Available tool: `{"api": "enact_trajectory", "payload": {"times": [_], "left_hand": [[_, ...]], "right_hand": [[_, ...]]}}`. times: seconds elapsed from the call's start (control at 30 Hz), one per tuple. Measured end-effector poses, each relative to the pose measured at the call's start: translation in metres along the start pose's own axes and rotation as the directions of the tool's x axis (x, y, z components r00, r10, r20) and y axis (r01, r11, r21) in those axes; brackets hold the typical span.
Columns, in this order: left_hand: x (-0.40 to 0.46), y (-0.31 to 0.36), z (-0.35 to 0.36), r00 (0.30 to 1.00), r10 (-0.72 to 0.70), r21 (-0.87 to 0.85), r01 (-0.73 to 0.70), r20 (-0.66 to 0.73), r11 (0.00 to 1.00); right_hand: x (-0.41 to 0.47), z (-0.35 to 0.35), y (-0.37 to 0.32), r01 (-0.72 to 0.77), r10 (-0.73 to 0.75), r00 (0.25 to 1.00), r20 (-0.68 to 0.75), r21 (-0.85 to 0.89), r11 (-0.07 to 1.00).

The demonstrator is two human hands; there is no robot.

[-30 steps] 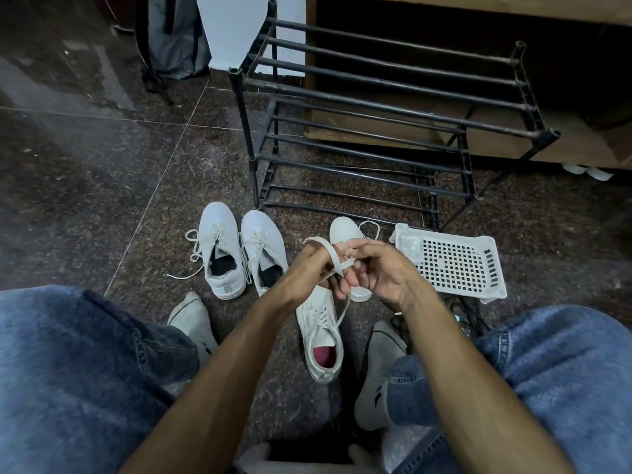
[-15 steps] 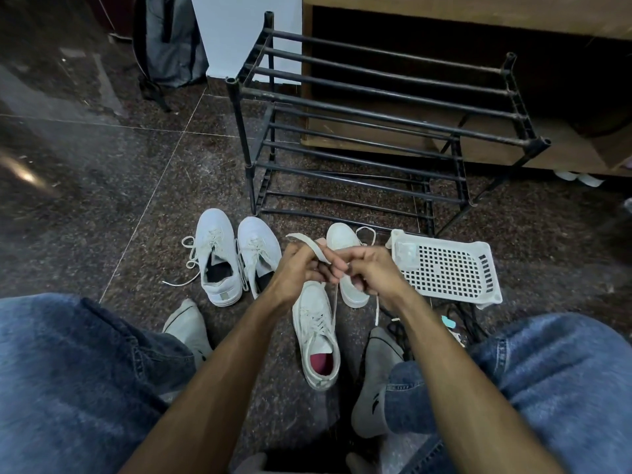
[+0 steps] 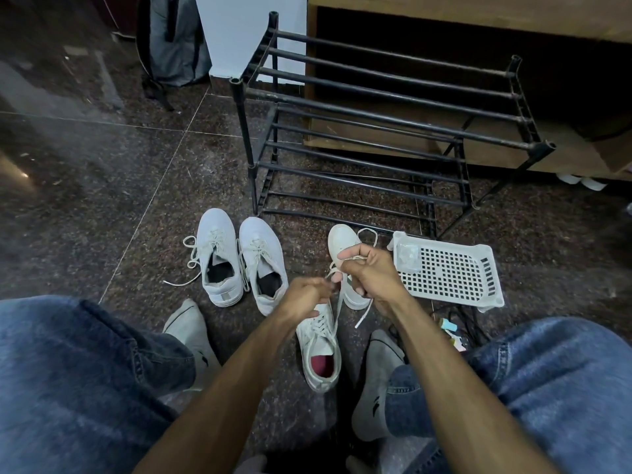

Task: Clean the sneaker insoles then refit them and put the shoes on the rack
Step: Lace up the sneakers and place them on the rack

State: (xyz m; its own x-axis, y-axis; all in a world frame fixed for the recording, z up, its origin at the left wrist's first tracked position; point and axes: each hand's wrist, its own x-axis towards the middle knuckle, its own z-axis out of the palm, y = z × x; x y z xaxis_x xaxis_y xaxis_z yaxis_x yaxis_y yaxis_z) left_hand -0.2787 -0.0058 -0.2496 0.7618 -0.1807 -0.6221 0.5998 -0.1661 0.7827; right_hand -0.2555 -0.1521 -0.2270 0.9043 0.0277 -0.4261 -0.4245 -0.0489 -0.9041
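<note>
Both hands (image 3: pixel 342 282) pinch the sneaker's (image 3: pixel 319 350) white lace (image 3: pixel 337 309).

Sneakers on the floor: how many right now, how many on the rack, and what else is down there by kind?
White sneakers on floor: 4, namely left pair, red-lined sneaker, sneaker behind the hands
Sneakers on rack: 0
White plastic baskets: 1
Backpacks: 1
Total: 7, counting the rack
</note>
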Motion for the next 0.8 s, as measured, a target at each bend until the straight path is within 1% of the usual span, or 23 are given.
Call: {"api": "enact_trajectory", "payload": {"times": [0.1, 0.13, 0.2, 0.3, 0.4, 0.43, 0.5, 0.53, 0.57, 0.6, 0.63, 0.67, 0.73, 0.8], "left_hand": [[-0.001, 0.002, 0.005, 0.986, 0.165, -0.122, -0.168, -0.037, 0.978], [0.000, 0.003, 0.004, 0.980, 0.196, -0.153, -0.200, -0.043, 0.968], [0.003, 0.003, -0.001, 0.977, 0.211, -0.149, -0.208, 0.003, 0.967], [0.009, -0.001, -0.007, 0.984, 0.166, -0.044, -0.163, 0.063, 0.986], [0.013, -0.007, -0.010, 0.985, 0.165, -0.033, -0.163, 0.056, 0.986], [0.017, -0.009, -0.011, 0.983, 0.180, -0.027, -0.179, 0.026, 0.983], [0.022, -0.012, -0.015, 0.976, 0.184, -0.046, -0.191, -0.118, 0.981], [0.026, -0.017, -0.021, 0.965, 0.148, -0.087, -0.170, -0.216, 0.982], [0.031, -0.026, -0.029, 0.947, 0.080, -0.157, -0.134, -0.312, 0.978], [0.036, -0.035, -0.040, 0.920, -0.010, -0.241, -0.091, -0.391, 0.966], [0.040, -0.046, -0.051, 0.894, -0.106, -0.331, -0.049, -0.435, 0.943], [0.045, -0.058, -0.063, 0.874, -0.202, -0.441, -0.016, -0.443, 0.897], [0.052, -0.080, -0.078, 0.829, -0.348, -0.648, -0.023, -0.438, 0.761], [0.055, -0.096, -0.088, 0.728, -0.461, -0.711, -0.051, -0.507, 0.702]], "right_hand": [[0.002, -0.001, 0.003, -0.062, 0.060, 0.995, -0.076, -0.034, 0.997], [0.002, -0.002, 0.004, -0.085, 0.080, 0.993, -0.085, -0.049, 0.995], [0.002, -0.004, 0.006, -0.106, 0.105, 0.994, -0.023, -0.063, 0.992], [0.003, -0.003, 0.008, -0.088, 0.088, 0.990, 0.108, -0.011, 0.996], [0.006, -0.004, 0.013, -0.090, 0.083, 0.989, 0.123, 0.047, 0.995], [0.008, -0.006, 0.014, -0.093, 0.085, 0.990, 0.110, 0.074, 0.993], [0.011, -0.013, 0.018, -0.104, 0.102, 0.994, 0.026, 0.096, 0.990], [0.014, -0.018, 0.021, -0.109, 0.114, 0.992, -0.056, 0.083, 0.991], [0.017, -0.023, 0.025, -0.114, 0.123, 0.979, -0.161, 0.065, 0.991], [0.020, -0.030, 0.030, -0.118, 0.131, 0.951, -0.280, 0.062, 0.991], [0.023, -0.038, 0.035, -0.124, 0.147, 0.906, -0.396, 0.082, 0.989], [0.026, -0.046, 0.042, -0.129, 0.177, 0.849, -0.498, 0.129, 0.983], [0.034, -0.064, 0.063, -0.122, 0.252, 0.710, -0.658, 0.238, 0.964], [0.042, -0.079, 0.081, -0.115, 0.295, 0.546, -0.784, 0.278, 0.954]]}}
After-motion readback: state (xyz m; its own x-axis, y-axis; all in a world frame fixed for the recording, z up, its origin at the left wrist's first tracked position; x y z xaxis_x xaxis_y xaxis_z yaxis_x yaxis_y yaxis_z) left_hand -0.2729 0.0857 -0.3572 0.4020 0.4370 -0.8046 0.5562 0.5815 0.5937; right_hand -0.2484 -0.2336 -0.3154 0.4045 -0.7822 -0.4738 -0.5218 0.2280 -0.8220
